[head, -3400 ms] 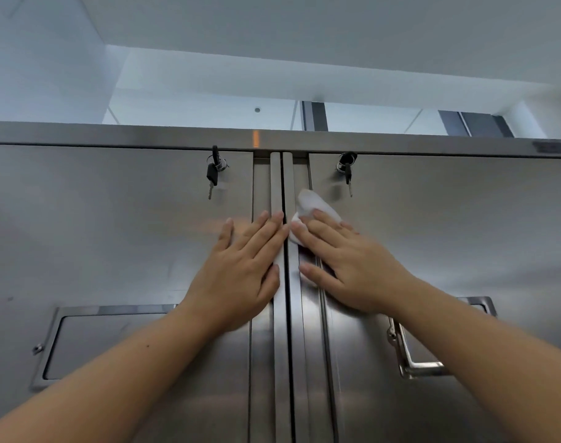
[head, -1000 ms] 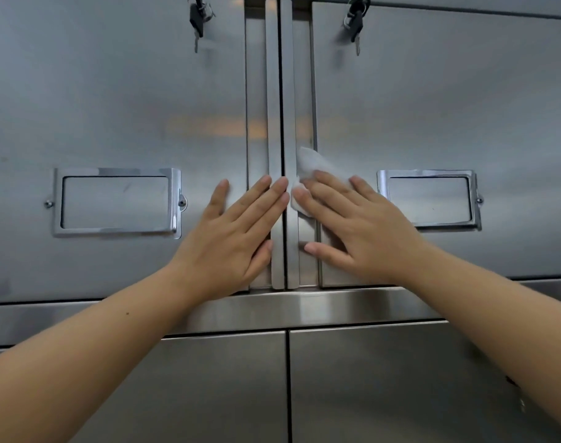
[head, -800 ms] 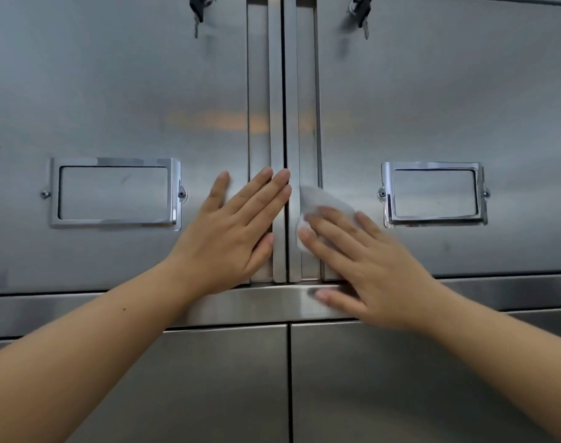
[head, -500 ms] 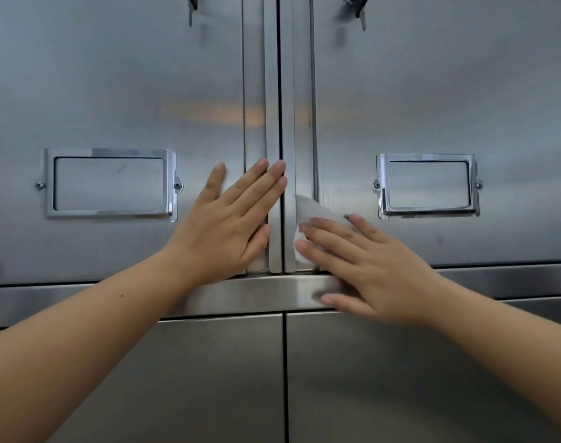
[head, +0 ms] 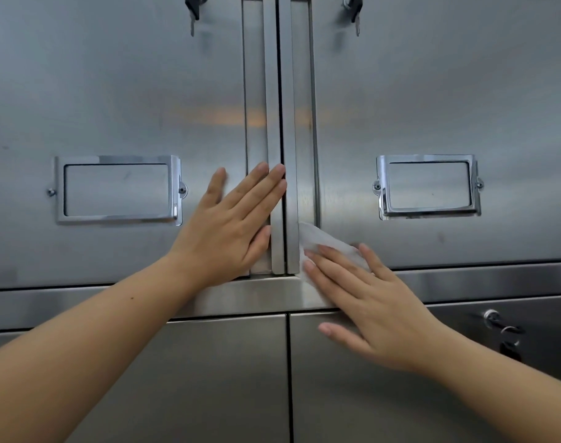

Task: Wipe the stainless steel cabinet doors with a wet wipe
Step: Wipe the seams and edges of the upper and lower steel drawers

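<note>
Four straight fingers (head: 332, 271) of the right hand (head: 384, 314) are pinning the wet wipe (head: 324, 241) to the bottom inner corner of the right door (head: 432, 91), with its edge poking out above them. The left hand (head: 228, 231) is lying flat and open-fingered on the left door (head: 113, 91).

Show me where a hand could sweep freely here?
Bare steel lies between keys and label frames on both upper doors, and across the lower left door. Crowded at the centre seam: left hand, right hand, wipe.

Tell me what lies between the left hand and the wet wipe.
In the head view, only the dark seam between the doors and the right door's raised edge strip separate the left hand from the wet wipe.
</note>
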